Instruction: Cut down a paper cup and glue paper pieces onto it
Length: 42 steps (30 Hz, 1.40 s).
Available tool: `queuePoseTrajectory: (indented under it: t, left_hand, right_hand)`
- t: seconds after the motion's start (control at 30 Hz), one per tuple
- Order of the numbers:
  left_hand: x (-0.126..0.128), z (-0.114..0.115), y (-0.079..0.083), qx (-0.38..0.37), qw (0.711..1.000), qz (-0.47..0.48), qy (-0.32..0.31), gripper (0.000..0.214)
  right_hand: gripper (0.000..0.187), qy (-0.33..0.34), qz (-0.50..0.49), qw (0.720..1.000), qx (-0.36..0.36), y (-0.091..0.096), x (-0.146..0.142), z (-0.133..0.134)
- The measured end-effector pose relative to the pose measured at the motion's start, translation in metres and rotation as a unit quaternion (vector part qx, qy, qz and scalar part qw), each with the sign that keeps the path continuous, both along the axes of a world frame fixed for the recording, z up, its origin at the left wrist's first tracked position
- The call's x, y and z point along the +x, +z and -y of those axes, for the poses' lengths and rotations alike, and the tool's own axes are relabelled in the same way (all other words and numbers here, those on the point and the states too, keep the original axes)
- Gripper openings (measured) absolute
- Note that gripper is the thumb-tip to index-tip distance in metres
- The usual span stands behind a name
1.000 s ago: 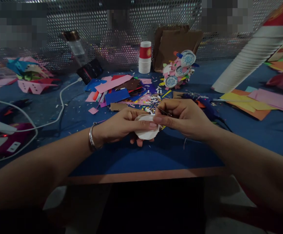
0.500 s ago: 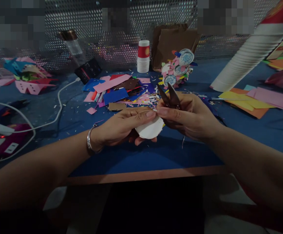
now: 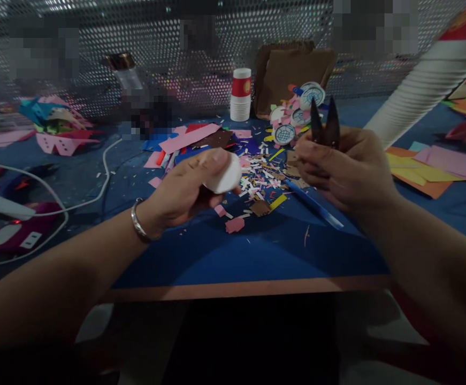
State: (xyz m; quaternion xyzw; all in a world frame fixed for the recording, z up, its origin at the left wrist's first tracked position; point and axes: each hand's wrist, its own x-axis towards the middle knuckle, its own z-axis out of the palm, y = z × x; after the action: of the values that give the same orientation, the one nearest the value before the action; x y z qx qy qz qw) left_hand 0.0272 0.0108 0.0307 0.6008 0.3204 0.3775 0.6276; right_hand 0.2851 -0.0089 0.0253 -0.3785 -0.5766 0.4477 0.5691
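Note:
My left hand [image 3: 184, 184] is closed round a white paper disc [image 3: 225, 174], held a little above the blue table [image 3: 257, 251]. A silver bracelet sits on that wrist. My right hand [image 3: 347, 168] is closed on small dark scissors [image 3: 324, 125], their two blades pointing up and slightly apart. The hands are well apart, with a scatter of paper scraps [image 3: 257, 187] on the table between them. A blue pen [image 3: 313, 203] lies below my right hand.
Coloured paper sheets [image 3: 195, 139] lie behind the scraps. A red-and-white cup stack [image 3: 239, 93], a brown bag [image 3: 292, 72] and round craft pieces [image 3: 295, 115] stand at the back. A long cup stack [image 3: 417, 88] lies right. White cable [image 3: 96, 192] runs left.
My hands have separated: the left drew the white disc left and up, the right lifted the scissors away to the right, blades up. Scraps formerly hidden under the hands now show.

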Motion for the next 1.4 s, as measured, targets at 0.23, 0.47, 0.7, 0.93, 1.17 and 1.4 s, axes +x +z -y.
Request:
queuePoseTrajectory:
  t: [0.23, 0.47, 0.7, 0.93, 1.17, 1.4]
  left_hand:
    - [0.007, 0.002, -0.017, -0.041, 0.997, -0.023, -0.069, 0.052]
    - [0.009, -0.007, -0.015, -0.179, 0.98, 0.067, -0.049, 0.041]
    - [0.015, -0.006, -0.016, -0.198, 0.975, 0.091, -0.048, 0.028]
    - [0.015, 0.008, -0.015, -0.115, 0.984, 0.096, -0.092, 0.026]
    - [0.012, 0.01, -0.018, -0.017, 0.989, 0.057, -0.133, 0.039]
    - [0.003, -0.019, -0.038, 0.305, 0.952, 0.011, 0.01, 0.055]
  right_hand:
    - [0.05, -0.104, 0.307, 0.941, 0.099, -0.015, 0.018, -0.023]
    - [0.051, -0.107, 0.388, 0.911, 0.092, -0.022, 0.018, -0.033]
    - [0.06, -0.095, 0.303, 0.944, 0.093, -0.012, 0.004, -0.017]
    - [0.06, -0.048, 0.271, 0.956, 0.104, -0.007, -0.008, -0.005]
    - [0.061, -0.041, 0.244, 0.963, 0.106, -0.006, -0.011, -0.002]
    - [0.063, -0.018, 0.208, 0.972, 0.111, -0.004, -0.014, 0.004]
